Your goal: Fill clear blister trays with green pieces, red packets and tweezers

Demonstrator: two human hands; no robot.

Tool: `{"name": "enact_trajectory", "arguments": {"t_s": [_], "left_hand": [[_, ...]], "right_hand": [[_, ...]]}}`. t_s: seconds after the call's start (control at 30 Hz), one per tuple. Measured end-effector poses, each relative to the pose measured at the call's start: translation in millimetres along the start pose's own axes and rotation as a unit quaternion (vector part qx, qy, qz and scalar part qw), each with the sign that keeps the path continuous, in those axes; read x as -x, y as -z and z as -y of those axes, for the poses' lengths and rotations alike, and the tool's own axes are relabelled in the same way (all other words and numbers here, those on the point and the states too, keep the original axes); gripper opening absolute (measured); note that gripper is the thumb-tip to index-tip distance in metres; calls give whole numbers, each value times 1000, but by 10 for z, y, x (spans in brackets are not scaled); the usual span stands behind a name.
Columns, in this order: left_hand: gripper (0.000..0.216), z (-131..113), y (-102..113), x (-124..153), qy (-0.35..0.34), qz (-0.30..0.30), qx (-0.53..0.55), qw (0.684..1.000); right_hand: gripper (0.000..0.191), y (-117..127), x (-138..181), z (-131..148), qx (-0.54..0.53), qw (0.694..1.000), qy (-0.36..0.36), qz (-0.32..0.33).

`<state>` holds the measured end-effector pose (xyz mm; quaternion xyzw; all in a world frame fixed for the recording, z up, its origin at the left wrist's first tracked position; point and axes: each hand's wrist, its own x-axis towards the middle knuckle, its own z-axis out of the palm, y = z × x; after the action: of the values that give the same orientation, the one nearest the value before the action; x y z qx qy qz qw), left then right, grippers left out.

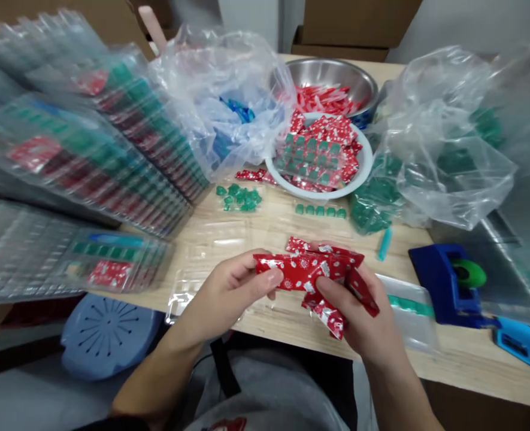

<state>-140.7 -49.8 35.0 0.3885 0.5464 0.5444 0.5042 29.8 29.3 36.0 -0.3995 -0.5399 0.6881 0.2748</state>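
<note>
Several red packets with white print [332,263] are bunched in my right hand [363,317], its thumb pressed over them. My left hand [233,290] pinches the left end of one flat red packet [294,272] between thumb and fingers, and that packet's right end lies under my right thumb. Both hands are above the front part of the wooden table [273,326]. Clear plastic trays [186,287] lie beside and behind my left hand. Near my right wrist is a clear tray with a green strip [411,306].
Stacked filled clear packs [112,143] crowd the left. Behind my hands are loose green pieces [242,197], a white bowl [276,173] of red packets, and a steel bowl [368,81] of red sticks. A blue tape dispenser [439,287] and blue cutter [523,344] are at right.
</note>
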Motion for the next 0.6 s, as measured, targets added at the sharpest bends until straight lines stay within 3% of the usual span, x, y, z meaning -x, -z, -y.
{"name": "enact_trajectory", "arguments": {"t_s": [0.13,0.23,0.33,0.47,0.6], "left_hand": [[21,286,124,194,49,6,-74,996],[16,555,385,310,78,-125,-93,985],[23,742,788,287,49,-256,-228,938],[22,849,1166,16,52,-262,-376,887],[15,895,1155,-257,57,-244,-439,863]], "right_hand": [[38,47,30,-287,52,996,-57,-45],[41,140,80,-548,28,984,-151,-91],[41,209,113,-688,6,975,-187,-120],[42,160,110,-650,1,973,-199,-114],[46,29,112,-568,-16,970,-208,-122]]}}
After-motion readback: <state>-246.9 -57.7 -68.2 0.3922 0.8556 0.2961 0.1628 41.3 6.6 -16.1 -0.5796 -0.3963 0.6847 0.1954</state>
